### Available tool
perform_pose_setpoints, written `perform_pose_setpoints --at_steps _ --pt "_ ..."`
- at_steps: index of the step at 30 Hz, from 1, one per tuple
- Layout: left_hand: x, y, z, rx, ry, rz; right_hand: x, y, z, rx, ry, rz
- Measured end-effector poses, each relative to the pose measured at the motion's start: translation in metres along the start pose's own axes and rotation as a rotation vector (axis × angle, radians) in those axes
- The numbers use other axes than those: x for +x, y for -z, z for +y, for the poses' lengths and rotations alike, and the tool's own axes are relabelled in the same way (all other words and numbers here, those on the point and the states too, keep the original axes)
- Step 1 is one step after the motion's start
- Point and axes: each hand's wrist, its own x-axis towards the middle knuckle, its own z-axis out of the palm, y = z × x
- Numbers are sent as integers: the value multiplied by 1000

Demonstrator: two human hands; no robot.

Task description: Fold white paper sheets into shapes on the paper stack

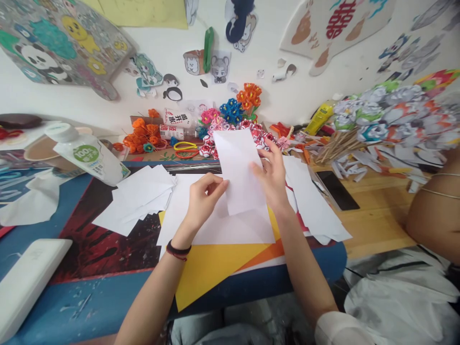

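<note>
Both hands hold up a white rectangular sheet of paper (237, 177), tilted above the table. Thumb and fingers of my left hand (206, 196) pinch its left edge. My right hand (273, 175) grips the right edge, its thumb on the front face and its fingers behind. Beneath lies a larger white sheet (208, 232), with yellow paper (201, 268) and orange paper (264, 255) sticking out under it. A loose pile of white paper pieces (138, 191) sits to the left. More white sheets (312, 201) lie to the right.
At the left stand a white bottle (89, 153) and a long white case (32, 282). Handmade flowers (232, 111) line the wall side. A phone (338, 190), wooden sticks (338, 146) with paper flowers, and another person's arm (434, 211) are on the right.
</note>
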Motion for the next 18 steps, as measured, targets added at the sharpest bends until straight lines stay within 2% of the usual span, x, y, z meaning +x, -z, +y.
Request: perform_pose_setpoints --at_steps 5,8,11,18 --pt "1 2 -9 -67 104 130 -17 -16 -6 -297 138 -239" --pt "1 3 -9 -106 123 174 -23 -24 -6 -348 116 -354" --pt "1 4 -7 -166 139 165 -27 -27 -6 -270 14 -438" --pt "0 2 -2 -367 145 -10 -29 -33 -5 153 -171 -568"
